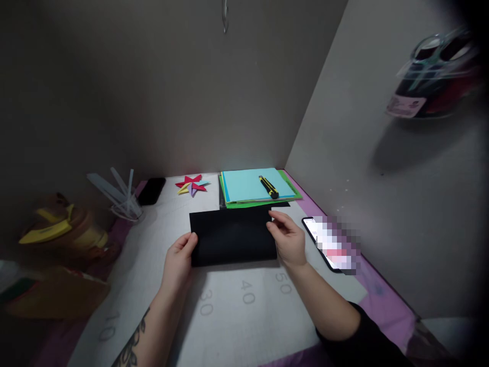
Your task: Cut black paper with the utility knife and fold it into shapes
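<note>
A black rectangular sheet of paper (233, 238) is held up slightly over the white mat (229, 326), its long sides running left to right. My left hand (182, 257) pinches its left edge, thumb on the near face. At the right edge my right hand (286, 238) holds the sheet near its upper right corner between thumb and fingers. The fingers behind the sheet are partly hidden.
Behind the sheet lie stacked coloured papers (244, 184) with a yellow-black cutter (269, 187), and a folded paper star (192, 185). A dark phone (152, 191) and a cup of strips (128, 209) stand left; a lit phone (324, 244) lies right.
</note>
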Demonstrator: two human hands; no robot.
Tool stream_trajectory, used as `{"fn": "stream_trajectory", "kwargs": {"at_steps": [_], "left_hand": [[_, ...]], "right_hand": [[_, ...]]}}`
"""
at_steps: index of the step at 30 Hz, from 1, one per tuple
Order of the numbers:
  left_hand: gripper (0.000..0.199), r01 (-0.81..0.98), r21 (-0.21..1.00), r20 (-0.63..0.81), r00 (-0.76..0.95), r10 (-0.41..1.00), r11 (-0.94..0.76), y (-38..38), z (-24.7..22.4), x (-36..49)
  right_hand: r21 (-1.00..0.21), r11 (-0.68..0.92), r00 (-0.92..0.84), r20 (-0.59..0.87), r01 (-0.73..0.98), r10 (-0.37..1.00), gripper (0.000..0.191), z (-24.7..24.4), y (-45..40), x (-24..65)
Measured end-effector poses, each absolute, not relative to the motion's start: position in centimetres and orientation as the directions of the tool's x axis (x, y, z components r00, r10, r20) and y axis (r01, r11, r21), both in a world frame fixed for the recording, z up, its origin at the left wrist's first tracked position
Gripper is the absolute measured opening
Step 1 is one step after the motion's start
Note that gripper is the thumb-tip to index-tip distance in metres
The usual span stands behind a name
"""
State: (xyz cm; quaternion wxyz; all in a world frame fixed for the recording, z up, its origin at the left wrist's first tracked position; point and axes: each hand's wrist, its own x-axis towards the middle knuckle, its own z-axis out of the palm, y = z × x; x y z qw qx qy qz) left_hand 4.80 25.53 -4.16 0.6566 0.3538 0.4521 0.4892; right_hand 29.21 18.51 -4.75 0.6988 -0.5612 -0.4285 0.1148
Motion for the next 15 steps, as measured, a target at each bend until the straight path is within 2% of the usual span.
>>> {"fn": "stream_trajectory", "kwargs": {"at_steps": [15], "left_hand": [[0.038, -0.316, 0.907, -0.249, 0.129, 0.96, 0.278, 25.36, -3.89, 4.85]], "right_hand": [[-0.893, 0.319, 0.613, 0.451, 0.318, 0.649, 0.024, -4.7, 18.51, 29.24]]}}
